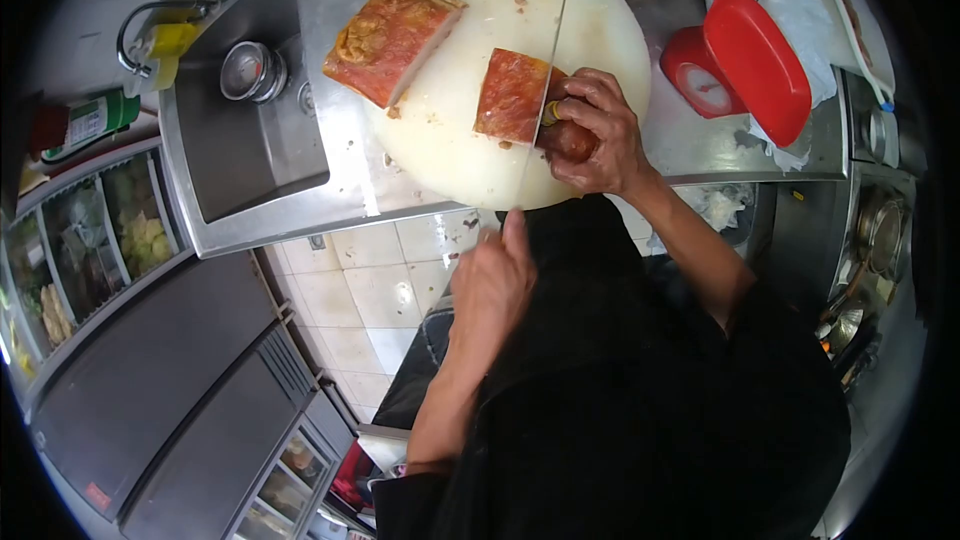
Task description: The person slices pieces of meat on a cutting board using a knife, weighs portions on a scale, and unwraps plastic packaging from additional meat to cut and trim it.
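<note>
Left on our round white cutting board [440, 155] lies a red-skinned meat slab [390, 40], bare surface parting it from a glossy red meat block [508, 95] at board centre. Off the near rim, blur hides whether our left hand [490, 275] holds anything. Beside the block's thin, straight blade [562, 10], our right hand [608, 130] grasps a rounded brown object [576, 143].
</note>
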The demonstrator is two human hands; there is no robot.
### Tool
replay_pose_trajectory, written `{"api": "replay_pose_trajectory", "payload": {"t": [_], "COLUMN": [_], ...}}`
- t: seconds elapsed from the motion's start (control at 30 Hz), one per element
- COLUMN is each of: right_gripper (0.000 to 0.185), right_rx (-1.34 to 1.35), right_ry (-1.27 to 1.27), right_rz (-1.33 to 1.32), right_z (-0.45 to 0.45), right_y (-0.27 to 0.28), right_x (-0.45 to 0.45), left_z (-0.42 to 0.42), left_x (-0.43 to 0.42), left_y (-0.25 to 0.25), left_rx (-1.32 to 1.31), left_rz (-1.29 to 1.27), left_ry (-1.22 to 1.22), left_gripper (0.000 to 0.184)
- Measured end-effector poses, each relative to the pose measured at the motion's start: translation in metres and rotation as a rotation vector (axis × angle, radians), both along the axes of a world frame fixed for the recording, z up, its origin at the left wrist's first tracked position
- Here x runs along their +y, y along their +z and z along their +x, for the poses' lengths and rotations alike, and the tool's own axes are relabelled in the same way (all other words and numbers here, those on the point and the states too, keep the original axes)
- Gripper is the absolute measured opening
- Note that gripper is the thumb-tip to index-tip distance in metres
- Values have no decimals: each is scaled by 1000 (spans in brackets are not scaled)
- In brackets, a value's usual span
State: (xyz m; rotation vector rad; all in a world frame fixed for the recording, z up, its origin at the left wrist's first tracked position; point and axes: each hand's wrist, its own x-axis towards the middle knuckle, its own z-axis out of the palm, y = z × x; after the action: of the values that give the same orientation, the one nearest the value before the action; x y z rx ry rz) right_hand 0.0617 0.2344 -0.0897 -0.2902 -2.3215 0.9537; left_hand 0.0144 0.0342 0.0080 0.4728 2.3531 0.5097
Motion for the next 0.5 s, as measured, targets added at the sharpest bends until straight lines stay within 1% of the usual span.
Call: {"api": "replay_pose_trajectory", "payload": {"t": [0.1, 0.13, 0.27, 0.33, 0.4, 0.47, 0.5], "right_gripper": [40, 40, 34, 26, 30, 45, 51], "right_rx": [-36, -42, -67, 196, 329, 77, -44], "right_ry": [2, 14, 116, 20, -36, -9, -24], "right_rz": [-14, -20, -80, 49, 516, 217, 282], "right_z": [1, 2, 0, -28, -75, -117, -128], "right_y": [7, 9, 20, 29, 46, 69, 61], "right_x": [1, 1, 22, 39, 76, 83, 85], "left_z": [-10, -7, 1, 4, 4, 4, 5], "left_x": [22, 21, 12, 8, 7, 6, 3], "left_y": [-11, -17, -24, -34, -34, -38, -41], "left_rx": [-3, 44, 60, 69, 63, 79, 93], "left_rz": [-13, 2, 20, 17, 31, 52, 66], "left_ry": [6, -4, 32, 27, 29, 26, 23], "left_gripper": [62, 64, 64, 65, 65, 63, 61]}}
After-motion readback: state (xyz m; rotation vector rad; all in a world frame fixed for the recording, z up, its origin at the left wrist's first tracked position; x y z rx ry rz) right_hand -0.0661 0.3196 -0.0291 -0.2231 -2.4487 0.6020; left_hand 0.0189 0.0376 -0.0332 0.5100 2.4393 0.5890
